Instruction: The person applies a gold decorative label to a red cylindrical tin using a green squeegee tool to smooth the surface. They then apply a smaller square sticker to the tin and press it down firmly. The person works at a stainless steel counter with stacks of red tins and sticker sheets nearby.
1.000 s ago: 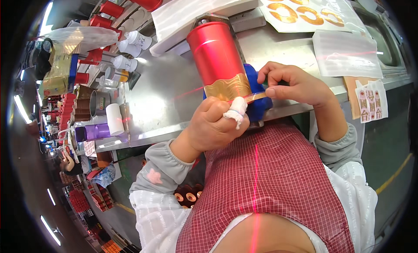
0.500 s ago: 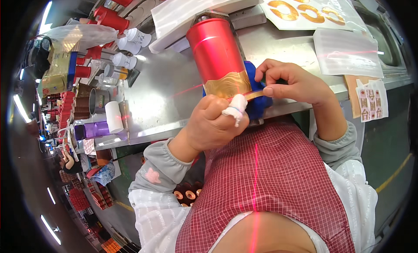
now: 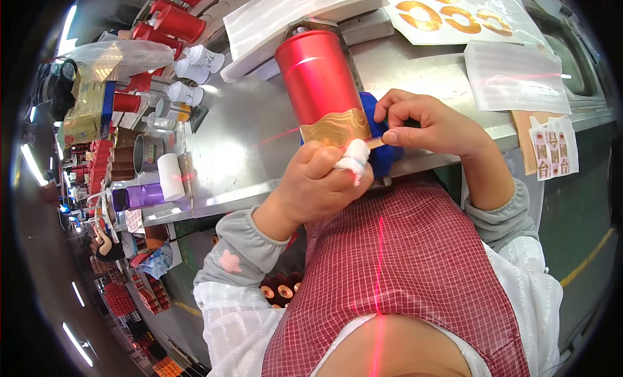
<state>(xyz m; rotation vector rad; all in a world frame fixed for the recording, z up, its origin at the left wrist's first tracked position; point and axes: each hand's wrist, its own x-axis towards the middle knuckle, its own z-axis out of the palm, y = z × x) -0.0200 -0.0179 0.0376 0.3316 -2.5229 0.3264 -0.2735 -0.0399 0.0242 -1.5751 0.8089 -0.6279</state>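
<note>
Gold strip (image 3: 376, 143): less shows between your hands than a moment ago, so it's probably better controlled. Your right hand (image 3: 429, 127) has thumb and finger pinched on its end; your left (image 3: 317, 182) is curled tight (contents hidden, can't tell). Strip sits at the red canister's (image 3: 318, 78) near end, blue support (image 3: 387, 160) alongside.
</note>
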